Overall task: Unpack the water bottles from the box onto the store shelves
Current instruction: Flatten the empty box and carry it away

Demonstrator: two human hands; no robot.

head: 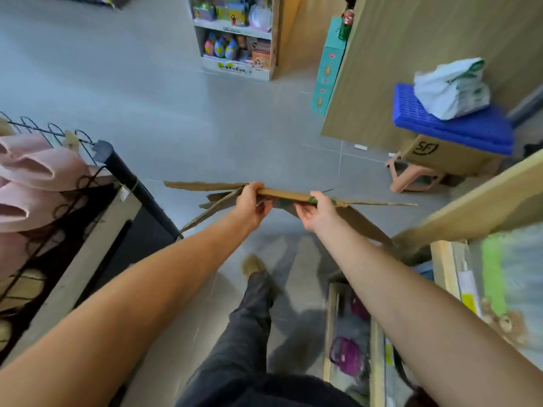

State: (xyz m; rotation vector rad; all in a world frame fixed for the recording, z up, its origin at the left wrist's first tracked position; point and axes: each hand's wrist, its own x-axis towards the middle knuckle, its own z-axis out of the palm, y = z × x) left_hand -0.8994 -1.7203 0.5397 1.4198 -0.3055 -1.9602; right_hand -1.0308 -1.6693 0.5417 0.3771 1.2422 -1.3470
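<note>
A flattened brown cardboard box [286, 194] hangs edge-on in front of me above the grey floor, its flaps sticking out to both sides. My left hand [252, 202] grips its near edge on the left, fingers curled over the top. My right hand [318, 211] grips the same edge on the right, thumb on top. No water bottles are in view. Wooden store shelves [476, 207] stand at my right, blurred by motion.
A rack of pink slippers [38, 174] with a black post is at the left. At the right stand a blue crate [458, 127] with a white bag on a cardboard carton and a pink stool [411, 179]. A toy shelf [235, 33] stands far ahead. My leg and shoe are below.
</note>
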